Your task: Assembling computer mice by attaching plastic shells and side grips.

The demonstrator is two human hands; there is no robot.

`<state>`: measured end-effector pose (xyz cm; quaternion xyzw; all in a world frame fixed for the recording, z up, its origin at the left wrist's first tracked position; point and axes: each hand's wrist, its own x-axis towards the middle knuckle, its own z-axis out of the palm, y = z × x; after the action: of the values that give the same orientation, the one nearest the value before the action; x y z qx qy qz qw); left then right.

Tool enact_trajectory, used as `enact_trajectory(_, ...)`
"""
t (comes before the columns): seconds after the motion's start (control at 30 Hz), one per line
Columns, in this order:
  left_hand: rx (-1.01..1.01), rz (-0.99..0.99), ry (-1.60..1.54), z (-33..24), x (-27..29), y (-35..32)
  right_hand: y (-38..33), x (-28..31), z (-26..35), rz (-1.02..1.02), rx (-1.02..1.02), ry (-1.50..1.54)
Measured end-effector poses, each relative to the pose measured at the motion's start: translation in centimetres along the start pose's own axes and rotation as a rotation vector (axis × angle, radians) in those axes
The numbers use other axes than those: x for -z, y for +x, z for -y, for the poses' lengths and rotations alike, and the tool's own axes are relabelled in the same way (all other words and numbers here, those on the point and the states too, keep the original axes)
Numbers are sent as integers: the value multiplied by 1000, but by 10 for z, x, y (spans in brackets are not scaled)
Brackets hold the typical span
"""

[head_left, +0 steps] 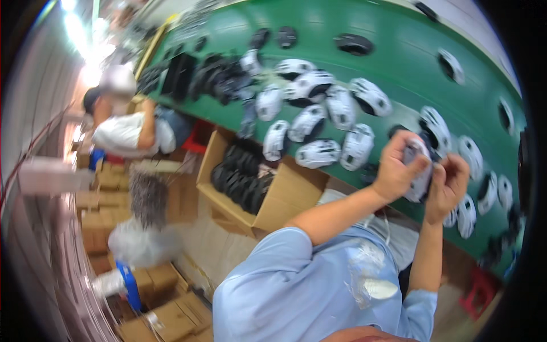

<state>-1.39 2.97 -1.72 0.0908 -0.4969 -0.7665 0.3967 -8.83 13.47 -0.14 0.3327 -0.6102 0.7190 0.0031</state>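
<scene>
Above the near edge of the green table, my left hand (397,168) grips an oval white-shelled pad (419,171) with dark edges, its thumb laid across the shell. My right hand (447,185) is closed at the pad's right edge, fingers bent and thumb against it. What lies between those right fingertips is partly hidden, with something dark beside them. Similar white-and-black pads lie around my hands, among them one just beyond (435,130) and one to the right (470,157). Several more, such as this pad (309,122), cluster to the left.
A cardboard box (290,196) of black pieces stands left of me against the green table (393,40). Dark pieces (219,80) and a black bin (178,77) sit farther left. Two people (134,134) are at the left among stacked cartons. A red stool (480,293) stands at lower right.
</scene>
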Motion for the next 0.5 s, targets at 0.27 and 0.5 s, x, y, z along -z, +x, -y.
enact_trajectory(0.27,-336,-36,363,-16,30,11,-8,-3,-23,138,-340,150)
enact_trajectory(0.5,-473,7,456,-19,32,9,-21,16,-52,167,-516,429)
